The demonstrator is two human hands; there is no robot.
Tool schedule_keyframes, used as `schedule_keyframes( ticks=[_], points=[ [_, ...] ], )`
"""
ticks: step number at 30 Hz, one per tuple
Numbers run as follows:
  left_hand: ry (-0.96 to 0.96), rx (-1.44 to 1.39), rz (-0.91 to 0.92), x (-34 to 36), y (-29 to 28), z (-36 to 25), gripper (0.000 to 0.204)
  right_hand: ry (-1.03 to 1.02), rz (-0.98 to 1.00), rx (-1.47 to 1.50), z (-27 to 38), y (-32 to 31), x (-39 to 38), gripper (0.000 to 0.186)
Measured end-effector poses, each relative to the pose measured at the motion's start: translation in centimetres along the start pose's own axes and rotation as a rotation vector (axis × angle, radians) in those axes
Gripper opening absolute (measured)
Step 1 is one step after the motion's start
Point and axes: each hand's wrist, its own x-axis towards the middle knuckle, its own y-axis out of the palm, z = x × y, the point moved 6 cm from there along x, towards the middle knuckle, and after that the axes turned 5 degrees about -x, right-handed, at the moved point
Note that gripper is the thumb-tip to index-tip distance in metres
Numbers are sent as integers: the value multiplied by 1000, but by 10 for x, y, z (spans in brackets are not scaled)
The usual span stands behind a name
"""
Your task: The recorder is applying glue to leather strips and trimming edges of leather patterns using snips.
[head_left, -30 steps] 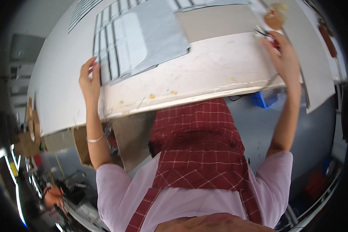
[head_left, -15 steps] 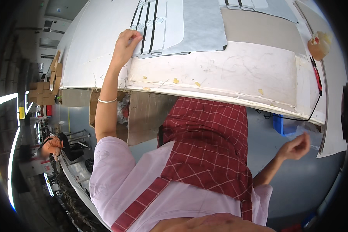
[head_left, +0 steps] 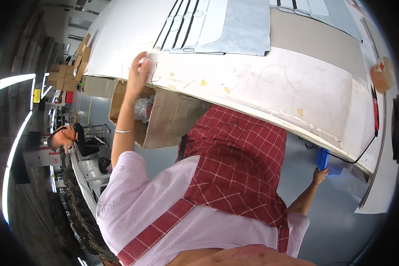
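Observation:
My left hand (head_left: pixel 139 73) hovers at the front edge of the white worktable, fingers apart and holding nothing. Just beyond it lies a pale grey-blue fabric piece (head_left: pixel 246 31) with white panels and black strips, no longer touched by my fingers. My right hand (head_left: pixel 320 176) is low at my right side, beside the lower end of a blue plastic bin (head_left: pixel 322 158) under the table. Its thumb and fingers look spread; whether they touch the bin is unclear.
A second fabric piece (head_left: pixel 337 20) lies at the far right of the worktable (head_left: pixel 252 80). An amber container (head_left: pixel 382 74) and a red-handled tool (head_left: pixel 376 117) with a black cord sit along the right edge. Under the table is an opened cardboard box (head_left: pixel 175 117). Another person (head_left: pixel 64 135) is at far left.
My left hand has come off the fabric piece and drawn back to the table edge, its fingers parting. My right hand has dropped toward the blue bin. The view has tilted.

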Motion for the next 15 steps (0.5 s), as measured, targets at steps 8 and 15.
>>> schedule_keyframes(
  ticks=[8, 15],
  points=[
    [56, 987, -155, -70, -60, 25, 34, -118, 35, -14, -9, 34, 68, 88],
    [304, 287, -92, 9, -22, -60, 23, -297, 57, 104, -33, 64, 111, 78]
  ],
)
